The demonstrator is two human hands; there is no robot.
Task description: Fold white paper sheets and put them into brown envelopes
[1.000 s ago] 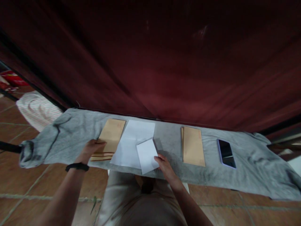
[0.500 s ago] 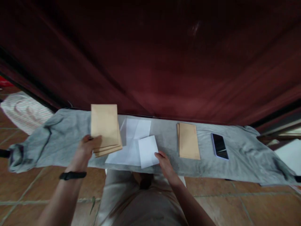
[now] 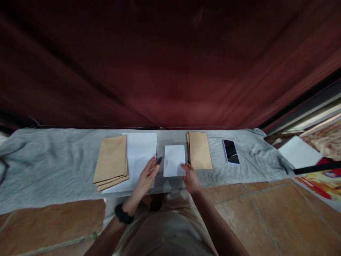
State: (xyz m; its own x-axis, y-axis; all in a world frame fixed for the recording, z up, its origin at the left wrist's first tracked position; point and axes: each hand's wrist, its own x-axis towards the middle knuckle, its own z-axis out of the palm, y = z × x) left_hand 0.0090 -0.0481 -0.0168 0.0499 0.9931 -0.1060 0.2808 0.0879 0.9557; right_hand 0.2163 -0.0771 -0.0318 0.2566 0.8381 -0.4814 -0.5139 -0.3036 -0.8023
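My right hand (image 3: 191,177) pinches the lower right corner of a small folded white sheet of paper (image 3: 173,160), which lies nearly square to me. Left of it is my left hand (image 3: 147,175), thumb and fingers forward, with a small dark object (image 3: 159,160) at the fingertips; its kind is unclear. Under and beside that hand lies a larger creased white sheet (image 3: 141,149). Several brown paper envelopes (image 3: 110,160) are stacked in a loose fan over its left edge. More brown envelopes (image 3: 201,151) lie just right of the folded paper.
A grey cloth (image 3: 66,160) covers the long narrow surface. A phone (image 3: 231,152) rests on it at the right. Dark red fabric (image 3: 170,89) rises behind. Tiled floor (image 3: 239,213) shows in front, and a white flat item (image 3: 299,153) is at far right.
My left hand has let go of the brown envelopes, now lying on the left, and moved right toward the folded paper. My right hand still holds that paper, now straighter. The view has shifted right.
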